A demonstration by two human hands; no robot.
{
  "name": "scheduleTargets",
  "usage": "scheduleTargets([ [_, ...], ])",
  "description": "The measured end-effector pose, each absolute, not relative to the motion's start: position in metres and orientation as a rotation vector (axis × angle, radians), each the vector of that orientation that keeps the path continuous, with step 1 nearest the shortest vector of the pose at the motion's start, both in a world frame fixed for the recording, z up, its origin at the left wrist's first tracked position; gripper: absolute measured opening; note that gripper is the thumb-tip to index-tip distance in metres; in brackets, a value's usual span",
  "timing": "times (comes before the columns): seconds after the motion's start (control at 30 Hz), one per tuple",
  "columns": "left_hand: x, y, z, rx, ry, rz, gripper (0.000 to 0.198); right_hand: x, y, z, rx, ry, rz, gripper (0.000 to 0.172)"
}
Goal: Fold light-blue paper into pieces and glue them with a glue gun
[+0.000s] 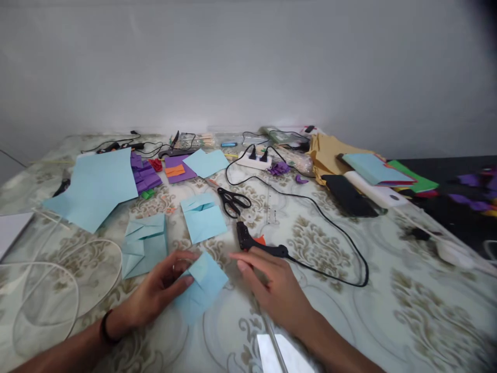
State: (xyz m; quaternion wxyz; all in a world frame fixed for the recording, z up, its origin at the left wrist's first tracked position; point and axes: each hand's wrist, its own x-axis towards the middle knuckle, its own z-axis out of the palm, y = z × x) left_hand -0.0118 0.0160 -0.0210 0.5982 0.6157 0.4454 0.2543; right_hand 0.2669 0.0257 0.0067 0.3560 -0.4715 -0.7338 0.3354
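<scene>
My left hand pinches a folded light blue paper piece between thumb and fingers, low over the table. To its right, my right hand has its index finger and thumb stretched out and apart, with nothing visible between them. Just beyond the right hand lies a black glue gun with an orange trigger and a cord. A thin grey rod runs below the right hand, its upper end hidden. Two more folded light blue papers, a square one and a larger one, lie behind my left hand.
Black scissors lie beyond the glue gun. A white power strip has plugs in it. Large blue sheets, purple strips and a white cable are at left. A black phone and coloured papers sit at right.
</scene>
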Motion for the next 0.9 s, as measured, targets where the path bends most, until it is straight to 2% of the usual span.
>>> scheduleTargets([
  [0.2, -0.015, 0.015, -0.026, 1.489, 1.117, 0.585, 0.037, 0.265, 0.019, 0.004, -1.113, -1.841, 0.817, 0.020],
  [0.4, -0.017, 0.017, -0.019, 1.622, 1.066, 0.431, 0.040, 0.272, 0.030, -0.005, -1.128, -1.842, 0.740, 0.010],
  [0.63, -0.016, 0.020, -0.011, 1.674, 0.933, 0.451, 0.036, 0.303, 0.053, 0.005, -1.350, -2.091, 0.462, 0.029],
  [0.7, -0.017, 0.020, -0.014, 1.561, 0.885, 0.495, 0.038, 0.313, 0.056, 0.001, -1.481, -2.166, 0.381, 0.041],
  [0.8, -0.020, 0.022, -0.022, 1.338, 0.799, 0.589, 0.042, 0.323, 0.059, -0.010, -1.595, -2.240, 0.385, 0.053],
  [0.9, -0.021, 0.024, -0.029, 1.254, 0.768, 0.659, 0.046, 0.323, 0.064, -0.020, -1.595, -2.289, 0.498, 0.057],
])
